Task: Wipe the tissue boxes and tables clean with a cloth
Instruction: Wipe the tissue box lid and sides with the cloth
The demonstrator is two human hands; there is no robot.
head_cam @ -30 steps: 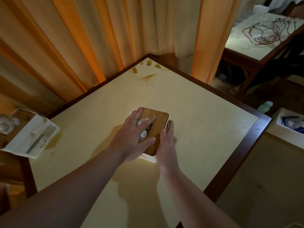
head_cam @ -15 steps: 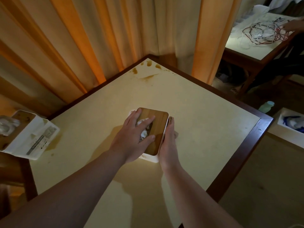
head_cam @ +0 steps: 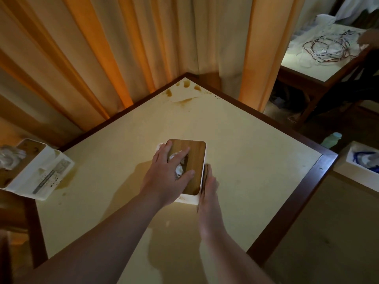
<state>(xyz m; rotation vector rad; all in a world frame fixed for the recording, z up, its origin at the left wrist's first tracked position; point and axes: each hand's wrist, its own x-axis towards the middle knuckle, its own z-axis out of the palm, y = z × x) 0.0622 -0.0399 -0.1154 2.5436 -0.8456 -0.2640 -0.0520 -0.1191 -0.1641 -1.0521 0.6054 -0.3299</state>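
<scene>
A white tissue box with a wooden lid point(head_cam: 195, 158) stands in the middle of the cream table point(head_cam: 246, 152). My left hand point(head_cam: 168, 175) lies flat over its lid, fingers spread across the tissue opening. My right hand point(head_cam: 209, 189) presses a brownish cloth point(head_cam: 206, 173) against the box's right side; only a strip of the cloth shows above my fingers. A second white tissue box point(head_cam: 39, 171) sits tilted at the table's left edge, with stains on its side. Brown spill marks point(head_cam: 184, 93) lie at the far corner.
Orange-beige curtains point(head_cam: 123, 48) hang right behind the table. Another table point(head_cam: 291, 62) with tangled cables point(head_cam: 328, 48) stands at the back right, a person's hand beside them. A white bin point(head_cam: 352, 160) and a pale green bottle point(head_cam: 332, 139) are on the floor to the right.
My right hand has slid back toward me along the box's right side with the cloth. My left hand has stayed on the lid.
</scene>
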